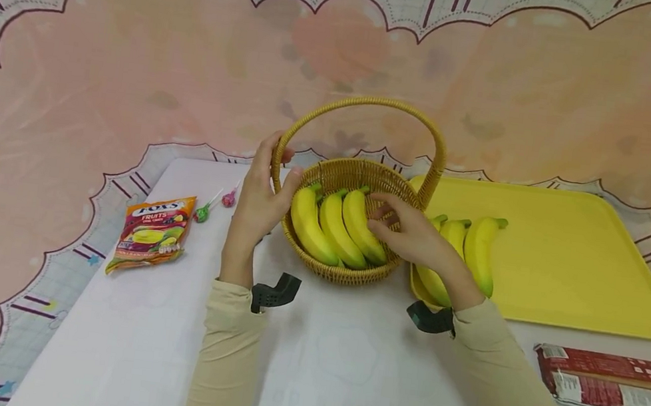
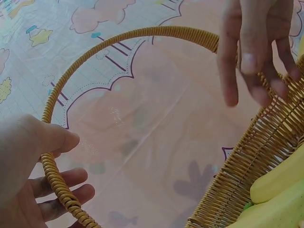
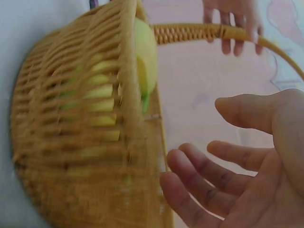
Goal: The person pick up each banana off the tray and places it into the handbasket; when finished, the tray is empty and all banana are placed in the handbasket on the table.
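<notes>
A wicker basket [image 1: 347, 275] with a tall arched handle [image 1: 367, 101] stands on the white table. Three yellow bananas [image 1: 331, 230] lie side by side in it, green stems toward the back. My left hand [image 1: 258, 199] holds the left side of the handle, thumb and fingers around it in the left wrist view. Over the right part of the basket, my right hand [image 1: 409, 236] has its fingers loosely bent, with nothing held. In the right wrist view its fingertips [image 3: 178, 159] are close to the basket rim, thumb spread apart from them.
Right of the basket lies a yellow tray [image 1: 584, 259] with more bananas [image 1: 479, 257] at its left end, partly behind my right arm. A red wrapped package [image 1: 618, 384] is at the front right. To the left are a candy bag [image 1: 153, 233] and two lollipops [image 1: 202, 213].
</notes>
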Motion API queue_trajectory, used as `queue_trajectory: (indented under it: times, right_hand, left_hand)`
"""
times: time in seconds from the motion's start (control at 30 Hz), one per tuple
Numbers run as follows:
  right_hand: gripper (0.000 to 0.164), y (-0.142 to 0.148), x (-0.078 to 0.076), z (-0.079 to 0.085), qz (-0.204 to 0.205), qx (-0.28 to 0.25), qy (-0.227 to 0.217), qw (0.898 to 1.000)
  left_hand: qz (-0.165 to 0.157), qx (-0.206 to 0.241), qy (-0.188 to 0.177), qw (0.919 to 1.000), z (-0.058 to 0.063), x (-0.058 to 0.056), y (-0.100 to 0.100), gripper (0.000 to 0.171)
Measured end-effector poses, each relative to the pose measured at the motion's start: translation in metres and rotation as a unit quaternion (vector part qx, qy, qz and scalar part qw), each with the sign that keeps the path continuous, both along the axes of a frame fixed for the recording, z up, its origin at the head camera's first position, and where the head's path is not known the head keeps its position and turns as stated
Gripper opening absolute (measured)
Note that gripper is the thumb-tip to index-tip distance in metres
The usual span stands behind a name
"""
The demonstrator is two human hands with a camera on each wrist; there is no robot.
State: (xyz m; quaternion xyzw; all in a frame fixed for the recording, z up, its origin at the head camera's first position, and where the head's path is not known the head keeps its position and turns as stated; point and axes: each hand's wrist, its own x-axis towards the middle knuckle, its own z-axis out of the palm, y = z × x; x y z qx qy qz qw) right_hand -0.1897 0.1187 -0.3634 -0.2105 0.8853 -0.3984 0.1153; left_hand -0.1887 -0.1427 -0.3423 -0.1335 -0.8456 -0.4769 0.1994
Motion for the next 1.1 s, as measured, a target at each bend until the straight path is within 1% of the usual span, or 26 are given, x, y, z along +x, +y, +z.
queue_trajectory:
  times: [0.17,0.3,0.43,0.57,0.7,0.83,0.97,1.1]
  right_hand:
    - [0.052,0.031,0.006,-0.004,-0.041,-0.033,-0.007,0.999]
    - [0.052,0.06,0.01,-0.01,-0.074,-0.036,-0.004,0.997]
    - [0.052,0.087,0.017,-0.018,-0.103,-0.004,0.001,0.995]
    - [0.055,0.11,0.024,-0.028,-0.143,0.035,0.001,0.989]
    - [0.061,0.126,0.026,-0.039,-0.175,0.058,-0.014,0.983]
    - [0.075,0.134,0.022,-0.048,-0.185,0.063,-0.049,0.98]
    - [0.091,0.137,0.017,-0.057,-0.183,0.064,-0.081,0.978]
    - [0.095,0.139,0.015,-0.062,-0.185,0.078,-0.107,0.974]
  left_hand:
    - [-0.004,0.006,0.009,0.9999,0.0,0.001,0.0,0.052]
    - [-0.003,0.011,0.01,0.9999,-0.001,0.001,0.0,0.052]
    - [0.0,0.007,0.007,0.9999,-0.001,0.0,0.001,0.052]
    - [0.004,0.002,0.006,1.0,0.0,0.0,0.001,0.052]
    - [0.003,0.0,0.007,1.0,0.0,-0.001,0.002,0.053]
    - [0.003,0.006,0.008,0.9999,0.0,0.0,0.001,0.053]
    - [0.009,0.007,0.004,0.9999,0.0,0.002,0.001,0.054]
    - [0.008,0.003,0.003,1.0,0.001,0.002,0.002,0.054]
